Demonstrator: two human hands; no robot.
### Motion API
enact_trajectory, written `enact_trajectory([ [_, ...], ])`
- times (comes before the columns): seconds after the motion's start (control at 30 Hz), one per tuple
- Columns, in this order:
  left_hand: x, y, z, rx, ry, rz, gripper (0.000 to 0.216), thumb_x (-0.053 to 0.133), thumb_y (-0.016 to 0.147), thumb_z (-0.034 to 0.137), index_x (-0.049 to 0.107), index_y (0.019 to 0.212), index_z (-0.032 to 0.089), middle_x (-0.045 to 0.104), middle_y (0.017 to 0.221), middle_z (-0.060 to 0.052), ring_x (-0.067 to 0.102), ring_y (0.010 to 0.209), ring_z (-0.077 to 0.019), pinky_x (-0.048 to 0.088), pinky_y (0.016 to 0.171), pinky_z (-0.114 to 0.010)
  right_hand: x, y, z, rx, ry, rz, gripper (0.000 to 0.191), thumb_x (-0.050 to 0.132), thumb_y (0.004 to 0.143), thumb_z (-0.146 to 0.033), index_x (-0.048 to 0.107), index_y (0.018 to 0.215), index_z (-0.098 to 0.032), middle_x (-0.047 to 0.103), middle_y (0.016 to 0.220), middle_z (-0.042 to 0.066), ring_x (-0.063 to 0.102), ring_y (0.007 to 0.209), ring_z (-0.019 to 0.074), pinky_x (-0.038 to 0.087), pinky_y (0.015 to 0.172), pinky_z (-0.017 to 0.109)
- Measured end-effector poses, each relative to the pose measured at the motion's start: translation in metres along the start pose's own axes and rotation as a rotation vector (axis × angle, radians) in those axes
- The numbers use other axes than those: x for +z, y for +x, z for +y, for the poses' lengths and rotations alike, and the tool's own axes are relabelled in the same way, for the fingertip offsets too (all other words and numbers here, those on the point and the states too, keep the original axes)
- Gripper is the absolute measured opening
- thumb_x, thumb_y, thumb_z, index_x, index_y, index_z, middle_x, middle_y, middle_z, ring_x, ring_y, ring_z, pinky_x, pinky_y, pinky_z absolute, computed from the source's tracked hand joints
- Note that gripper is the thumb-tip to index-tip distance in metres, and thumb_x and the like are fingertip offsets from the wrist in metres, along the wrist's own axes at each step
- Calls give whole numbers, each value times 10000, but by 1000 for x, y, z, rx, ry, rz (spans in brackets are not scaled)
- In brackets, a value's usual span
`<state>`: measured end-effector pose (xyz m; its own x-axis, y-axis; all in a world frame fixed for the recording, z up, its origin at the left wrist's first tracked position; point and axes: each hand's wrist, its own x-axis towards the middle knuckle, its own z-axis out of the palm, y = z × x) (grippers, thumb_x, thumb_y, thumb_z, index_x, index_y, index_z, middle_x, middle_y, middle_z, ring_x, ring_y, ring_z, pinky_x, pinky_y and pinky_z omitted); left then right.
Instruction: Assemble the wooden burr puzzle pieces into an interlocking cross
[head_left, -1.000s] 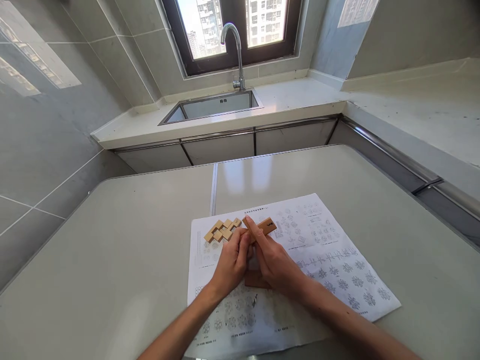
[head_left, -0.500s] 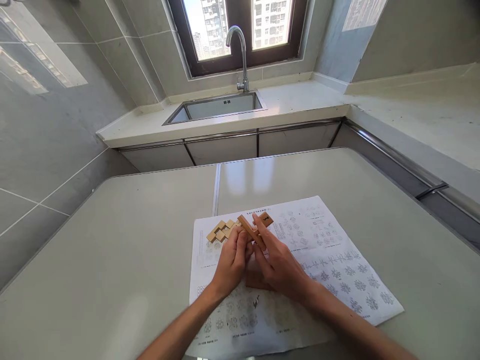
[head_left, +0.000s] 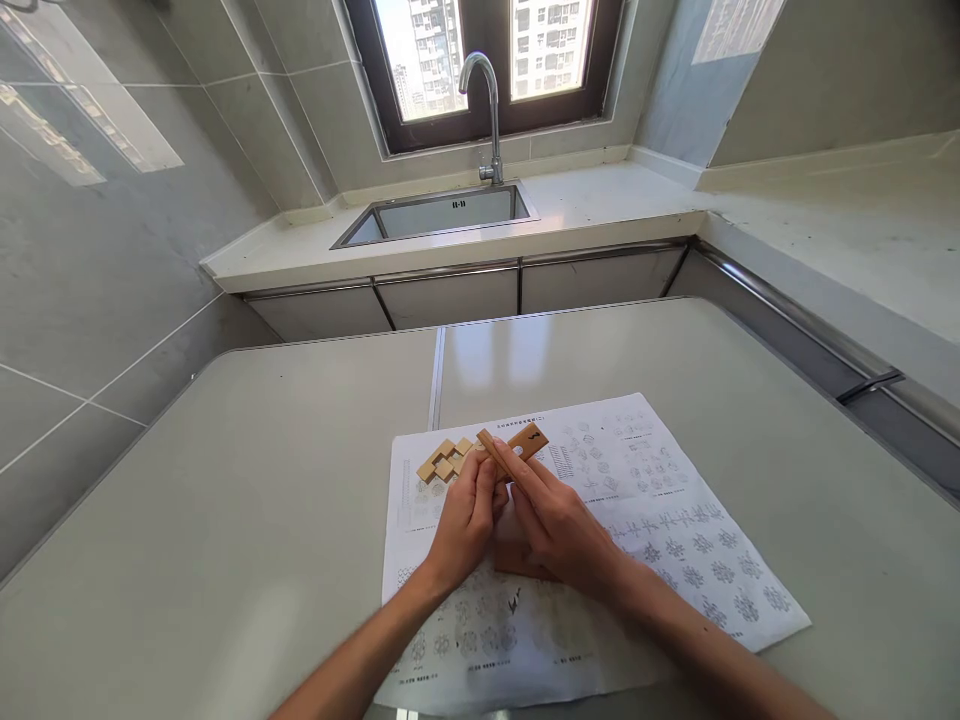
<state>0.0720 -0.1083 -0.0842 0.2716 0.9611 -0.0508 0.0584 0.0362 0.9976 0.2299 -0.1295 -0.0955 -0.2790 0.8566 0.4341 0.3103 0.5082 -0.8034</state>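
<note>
The wooden stick [head_left: 495, 455] sits pinched between both hands above the printed sheet [head_left: 660, 520], its long axis running from near-right up to far-left. The right hand [head_left: 559, 525] has its grip pressed along the stick's near end; the left hand [head_left: 465, 520] closes on it from the left. The notched wooden pieces [head_left: 446, 460] lie just beyond the left hand on the counter [head_left: 262, 480], and a flat wooden block [head_left: 532, 438] lies just past the stick's tip.

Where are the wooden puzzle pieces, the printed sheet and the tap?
wooden puzzle pieces [head_left: 444, 461], head view, on the cluster's middle block.
printed sheet [head_left: 675, 540], head view, on its bare right half.
tap [head_left: 491, 100], head view, on the curved spout's upright part.
</note>
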Motion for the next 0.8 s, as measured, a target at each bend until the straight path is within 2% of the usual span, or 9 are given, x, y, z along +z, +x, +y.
enact_trajectory([
  [0.1,1,0,2,-10,-68,19,366,517,1034,565,489,894,227,387,650,68,321,531,-111,307,471,-231,0,1,0,-26,-45,-2,631,357,1069,-116,258,1661,-309,603,1432,130,655,1232,259,608,977,414],
  [0.2,1,1,5,-11,-137,67,389,503,1040,575,463,870,228,371,633,77,292,518,-100,295,468,-216,-1,3,-1,-77,-113,86,569,416,1032,-102,367,1574,-270,633,1324,134,657,1147,261,591,933,433],
  [0.27,-1,2,6,-15,-165,124,413,490,1049,578,425,838,229,362,624,82,275,510,-92,275,463,-207,-4,4,-2,-66,-146,201,392,469,999,-112,509,1371,-232,648,1169,117,649,1043,256,571,878,431],
  [0.33,-3,4,7,-22,-200,174,430,493,1047,586,402,823,230,353,624,85,266,501,-86,259,455,-203,-7,4,-2,-20,-162,253,137,521,969,-142,555,1068,-228,617,939,57,615,856,223,535,762,382],
  [0.37,-3,4,7,-24,-220,192,432,499,1043,590,400,823,231,347,624,86,262,496,-85,255,451,-201,-9,4,-2,-2,-160,227,79,545,954,-157,528,952,-234,584,852,26,580,770,200,504,702,351],
  [0.47,-4,6,7,-14,-242,226,427,515,1035,590,411,828,231,350,619,88,264,484,-81,269,443,-196,-12,3,-1,-45,-163,-5,181,616,892,-195,463,805,-239,553,751,-14,512,669,163,424,621,305],
  [0.6,-4,6,6,-4,-236,232,443,512,1035,595,403,813,228,363,616,86,279,485,-76,286,445,-187,-8,0,-1,-146,-234,-255,258,702,779,-229,445,775,-240,553,726,-22,492,703,174,430,703,324],
  [0.7,-5,6,4,-9,-244,219,449,510,1036,596,390,809,228,363,619,88,274,488,-73,281,446,-184,-4,0,-2,-167,-289,-319,303,726,749,-273,425,778,-247,558,741,-14,486,728,187,435,744,344],
  [0.8,-5,6,2,-20,-249,211,442,517,1033,595,397,820,227,366,631,89,272,492,-72,282,449,-184,-3,1,-3,-173,-353,-323,292,709,745,-277,421,788,-252,577,766,4,485,739,202,429,730,353],
])
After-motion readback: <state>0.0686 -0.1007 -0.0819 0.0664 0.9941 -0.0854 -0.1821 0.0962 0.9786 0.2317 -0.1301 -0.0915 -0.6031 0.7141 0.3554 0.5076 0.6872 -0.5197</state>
